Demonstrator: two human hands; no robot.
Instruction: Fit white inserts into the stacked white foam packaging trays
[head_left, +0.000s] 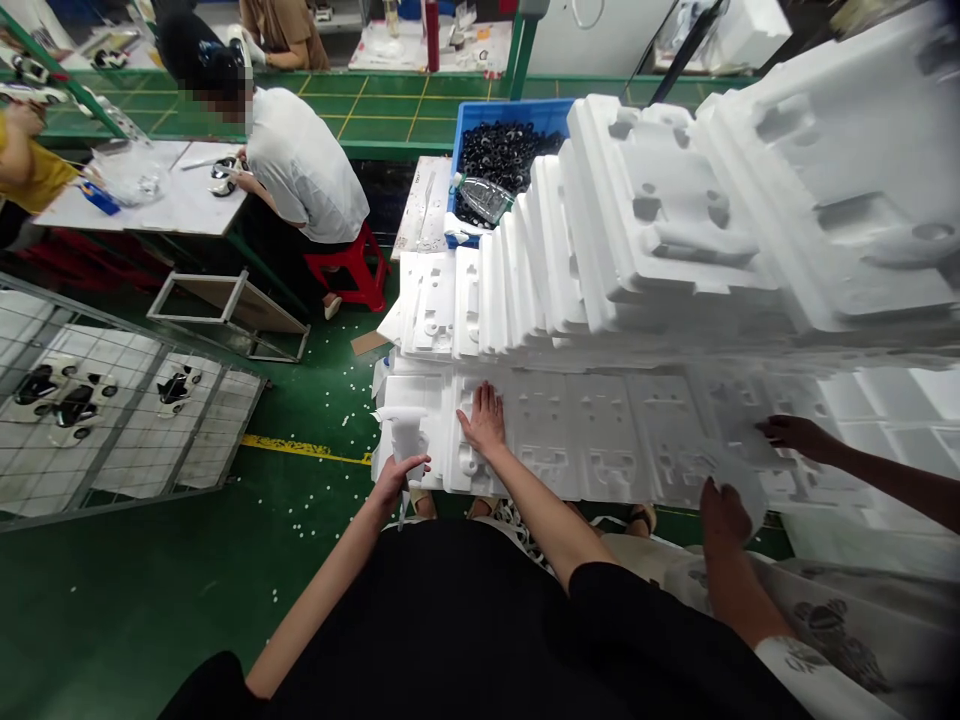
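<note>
In the head view, my left hand [400, 482] is closed at the near left corner of the work surface. It grips the lower part of an upright white piece [407, 440] with a wider top; its exact kind is unclear. My right hand [486, 420] lies flat with fingers stretched out, pressing on a white foam tray [466, 462] with moulded hollows. More foam trays [541, 425] continue in a row to the right of it. Behind them, a long line of foam trays [517, 270] stands on edge, leaning together.
A co-worker's hands [726, 510] handle a translucent sheet at the right. Behind the foam is a blue crate [511, 112] of black parts with a plastic bottle [484, 198]. A person sits on a red stool [352, 268]. A wire rack [127, 420] holds toy cars at left.
</note>
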